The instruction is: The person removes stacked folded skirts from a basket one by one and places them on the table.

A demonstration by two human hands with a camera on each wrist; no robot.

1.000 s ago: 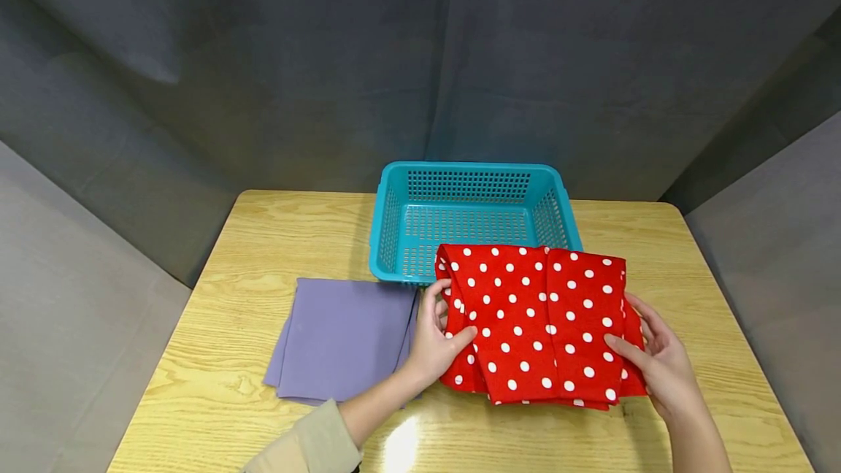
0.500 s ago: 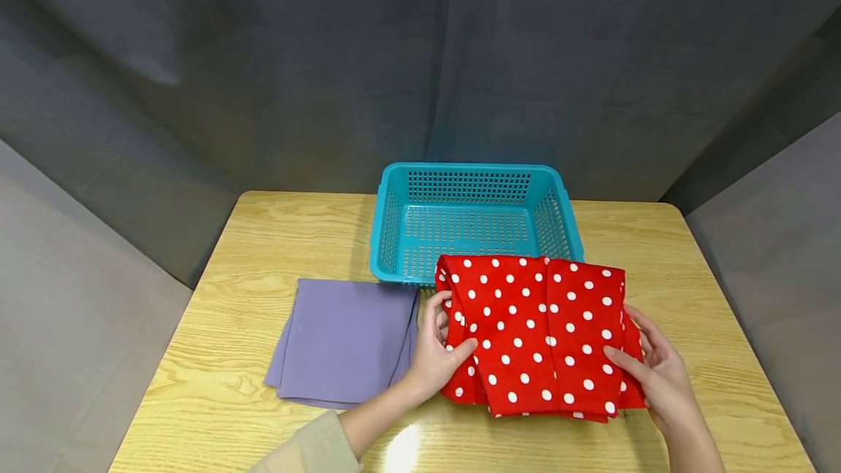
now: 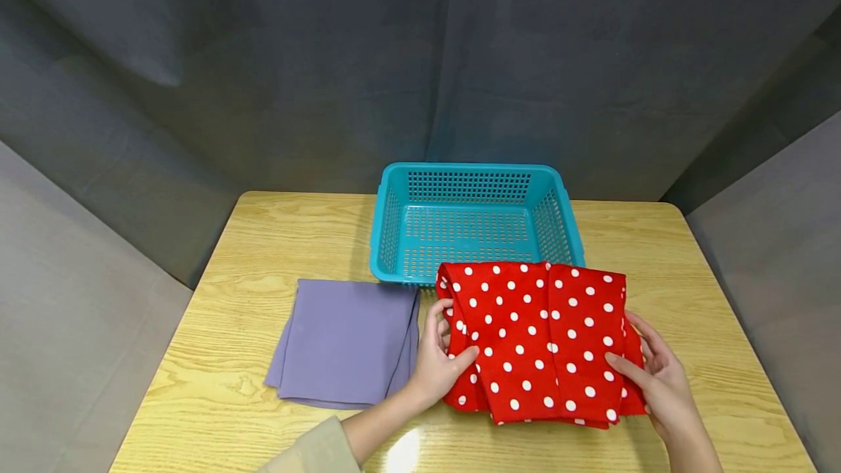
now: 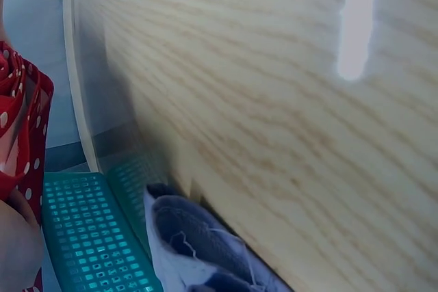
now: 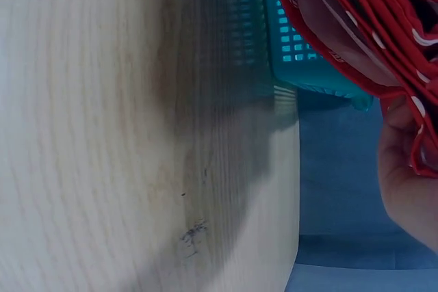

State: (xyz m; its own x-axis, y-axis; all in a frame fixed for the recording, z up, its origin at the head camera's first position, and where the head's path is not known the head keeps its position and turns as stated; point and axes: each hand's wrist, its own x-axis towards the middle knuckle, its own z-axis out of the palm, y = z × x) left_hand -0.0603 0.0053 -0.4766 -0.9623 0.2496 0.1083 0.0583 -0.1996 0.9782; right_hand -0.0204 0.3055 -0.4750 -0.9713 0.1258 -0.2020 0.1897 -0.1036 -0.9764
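A folded red cloth with white polka dots (image 3: 525, 341) is held by both hands above the table, its far edge overlapping the near rim of the basket in the head view. My left hand (image 3: 439, 363) grips its left side, thumb on top and fingers at the edge. On the right side, my right hand (image 3: 662, 378) pinches the cloth, with the thumb on top and the other fingers partly hidden behind it. Several stacked layers of the red cloth (image 5: 383, 32) show in the right wrist view, lifted off the wood.
A teal plastic basket (image 3: 379, 228) with slotted walls stands at the back of the wooden table (image 3: 243, 312). Left of the hands lies a folded purple cloth (image 3: 344, 341), partly beside the left forearm. Grey curtains (image 3: 328, 79) enclose the back and sides.
Both hands have brought the red polka-dot cloth a little nearer to the body, so more of the basket's inside shows. The grip looks the same; the basket and purple cloth have stayed put.
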